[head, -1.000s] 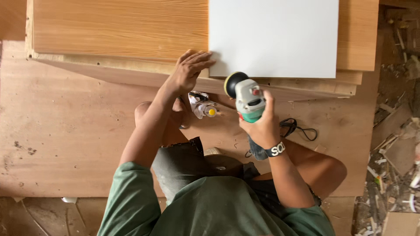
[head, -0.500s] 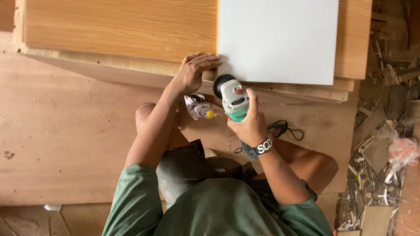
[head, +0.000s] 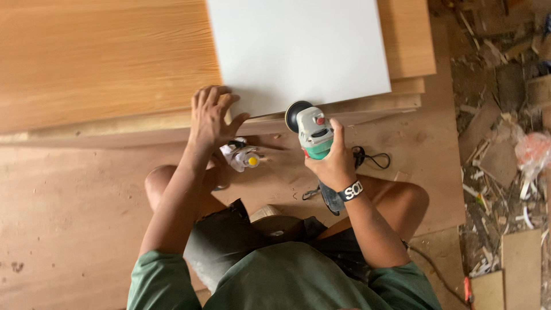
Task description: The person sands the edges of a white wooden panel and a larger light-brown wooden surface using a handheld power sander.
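Nearest the camera, the person's green shirt and dark shorts fill the bottom edge, cut off below; the knees spread to either side over a plywood floor (head: 74, 218). The right hand (head: 332, 166) wraps in a full grip around the body of a grey-and-green power sander (head: 314, 133), its fingers hidden behind the housing and a black wristband just behind. The tool's rear end and cord disappear under the wrist, and a loop of black cable (head: 370, 158) shows beside it. Its dark round pad (head: 297, 113) sits against the near edge of a white panel (head: 298, 49), though actual contact is hard to make out. Between the knees lies a crumpled white wrapper with a small yellow cap (head: 242, 156), partly hidden by the left wrist. The left hand (head: 211, 117) rests flat with fingers spread, holding nothing, pressing on the panel's near left corner and the wood-grain boards (head: 97, 57) beneath. Farther right, offcuts and scraps (head: 505, 149) litter the floor, blurred.
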